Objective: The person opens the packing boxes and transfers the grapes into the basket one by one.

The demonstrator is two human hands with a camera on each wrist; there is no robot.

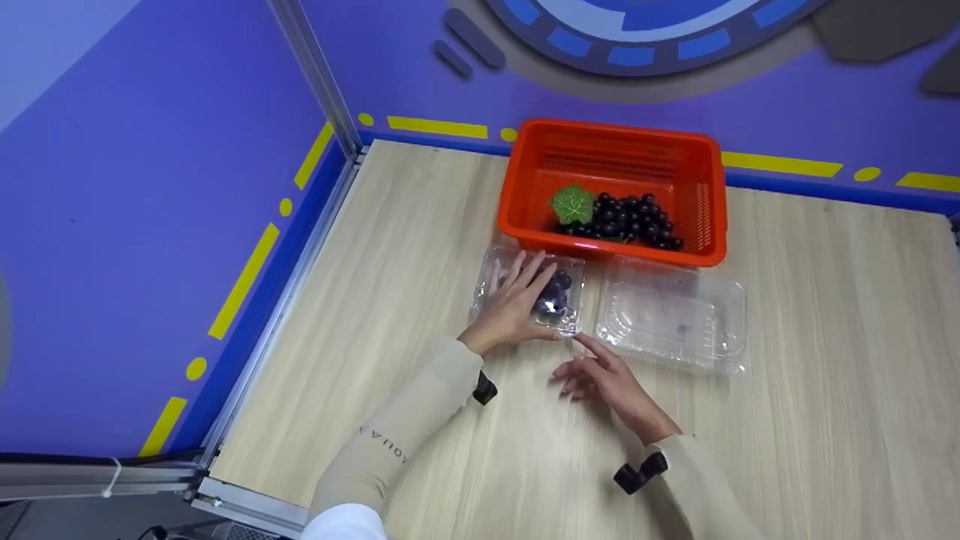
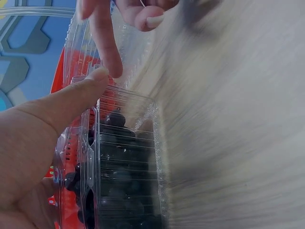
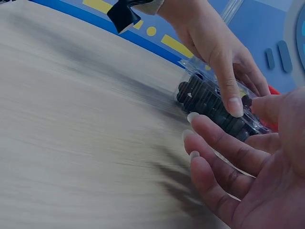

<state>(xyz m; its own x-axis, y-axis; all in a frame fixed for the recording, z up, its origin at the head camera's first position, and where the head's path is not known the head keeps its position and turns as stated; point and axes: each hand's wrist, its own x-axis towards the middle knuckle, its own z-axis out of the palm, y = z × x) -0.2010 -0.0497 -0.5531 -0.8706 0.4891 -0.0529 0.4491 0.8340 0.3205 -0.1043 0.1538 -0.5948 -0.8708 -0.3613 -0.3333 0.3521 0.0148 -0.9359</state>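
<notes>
A clear plastic clamshell box [image 1: 577, 274], its lid down, holds dark grapes [image 1: 555, 298] and sits on the table in front of the red basket. Spread over the lid is my left hand [image 1: 511, 309], its thumb reaching to the near right corner. My right hand [image 1: 611, 381] extends its index finger to that same corner, close to the left thumb; its other fingers are loosely bent and hold nothing. In the left wrist view, the thumb [image 2: 71, 102] lies along the box's edge. The right wrist view shows the grapes [image 3: 209, 102] through the ribbed side wall.
An orange-red basket [image 1: 611, 251] stands at the back wall with dark grape bunches [image 1: 634, 219] and a green leaf [image 1: 572, 204] inside. Right of the box lies another clear plastic container [image 1: 671, 315], against the basket's front. A metal frame edges the wooden table [image 1: 825, 375] on the left.
</notes>
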